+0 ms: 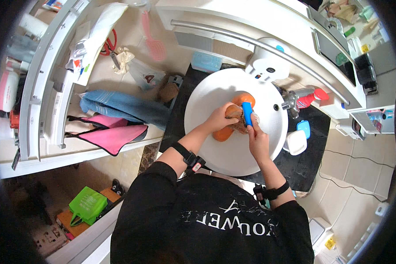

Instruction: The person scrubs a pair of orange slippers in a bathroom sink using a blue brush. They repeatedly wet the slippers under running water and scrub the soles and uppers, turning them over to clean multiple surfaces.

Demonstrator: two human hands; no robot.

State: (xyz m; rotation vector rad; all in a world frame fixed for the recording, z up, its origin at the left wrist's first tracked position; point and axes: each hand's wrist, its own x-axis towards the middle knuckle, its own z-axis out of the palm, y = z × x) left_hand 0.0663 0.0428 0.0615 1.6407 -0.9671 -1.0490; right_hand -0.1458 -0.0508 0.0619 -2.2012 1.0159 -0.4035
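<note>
Over the white round washbasin [201,109], my left hand [219,116] grips a tan-brown item [232,111], which looks like a shoe. My right hand [259,140] holds a blue-backed scrubbing brush [247,113] against its right side. Pale bristles or foam show at the brush's edge, partly hidden by my fingers. Beyond the brown item is a rounded orange piece [245,98]; another orange piece [222,134] shows nearer to me, below my left hand. Whether both belong to the held item, I cannot tell.
A white water heater [269,62] overhangs the basin's far rim. On the black counter [303,158] stand a faucet [293,100], a red-capped bottle [312,97], a white tub [296,143] and a blue lid [303,128]. Blue [125,105] and pink cloths [114,137] hang left.
</note>
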